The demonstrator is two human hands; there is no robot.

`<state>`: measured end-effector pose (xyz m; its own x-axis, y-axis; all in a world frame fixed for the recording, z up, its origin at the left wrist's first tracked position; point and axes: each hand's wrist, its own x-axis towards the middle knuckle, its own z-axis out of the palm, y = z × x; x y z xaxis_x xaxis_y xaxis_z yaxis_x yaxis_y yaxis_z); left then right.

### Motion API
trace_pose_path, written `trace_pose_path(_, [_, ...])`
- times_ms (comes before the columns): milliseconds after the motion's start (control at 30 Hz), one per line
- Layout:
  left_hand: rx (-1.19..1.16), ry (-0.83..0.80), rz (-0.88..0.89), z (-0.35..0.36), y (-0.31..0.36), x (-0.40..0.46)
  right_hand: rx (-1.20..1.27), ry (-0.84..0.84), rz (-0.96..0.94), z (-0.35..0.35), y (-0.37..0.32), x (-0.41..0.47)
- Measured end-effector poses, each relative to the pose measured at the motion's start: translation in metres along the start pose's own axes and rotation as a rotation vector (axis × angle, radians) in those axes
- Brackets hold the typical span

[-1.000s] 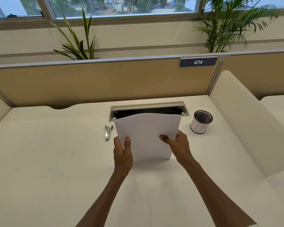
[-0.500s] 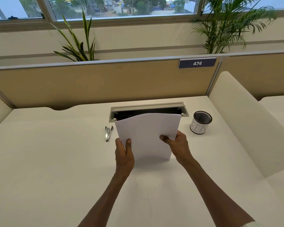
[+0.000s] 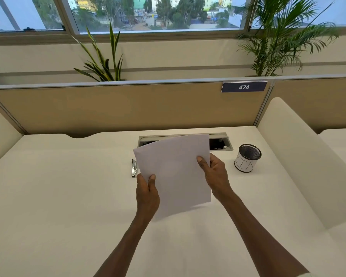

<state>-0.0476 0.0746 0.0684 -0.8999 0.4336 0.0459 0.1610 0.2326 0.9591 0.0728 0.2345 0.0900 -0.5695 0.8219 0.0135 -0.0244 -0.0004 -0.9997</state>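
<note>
The paper (image 3: 174, 172) had tilted and lifted; left hand (image 3: 147, 193) and right hand (image 3: 216, 173) pinched its side edges, possibly several sheets, best squared gently.

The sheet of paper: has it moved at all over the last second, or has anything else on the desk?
The sheet of paper has tilted anticlockwise, so its top edge now slopes down to the left instead of lying level. The left hand and the right hand kept hold of its side edges. The small metal tool and the mesh cup stayed where they were on the desk.
</note>
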Motion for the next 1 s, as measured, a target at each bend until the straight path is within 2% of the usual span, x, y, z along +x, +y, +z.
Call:
trace_pose_path(267, [-0.009, 0.056, -0.121, -0.036, -0.021, -0.002, -0.140, 0.010, -0.013, 0.050, 0.002, -0.001])
trace_pose_path(367, [-0.010, 0.262, -0.077, -0.055, -0.023, 0.003, -0.208, -0.029, -0.015, 0.069, 0.006, -0.002])
trace_pose_path(467, [0.108, 0.437, 0.136, -0.074, -0.006, 0.012, -0.267, -0.077, -0.025, 0.088, 0.013, -0.003])
trace_pose_path(567, [0.198, 0.360, 0.390, -0.086, 0.017, 0.029, -0.299, -0.121, -0.048, 0.105, 0.016, -0.006])
trace_pose_path(667, [0.292, 0.253, 0.525, -0.093, 0.030, 0.051, -0.326, -0.159, -0.060, 0.125, 0.018, -0.009])
trace_pose_path(867, [0.310, 0.018, 0.526, -0.099, 0.026, 0.080, -0.368, -0.197, -0.101, 0.153, 0.019, -0.012])
trace_pose_path(1000, [0.296, 0.017, 0.456, -0.105, 0.011, 0.087, -0.390, -0.211, -0.112, 0.165, 0.024, -0.012])
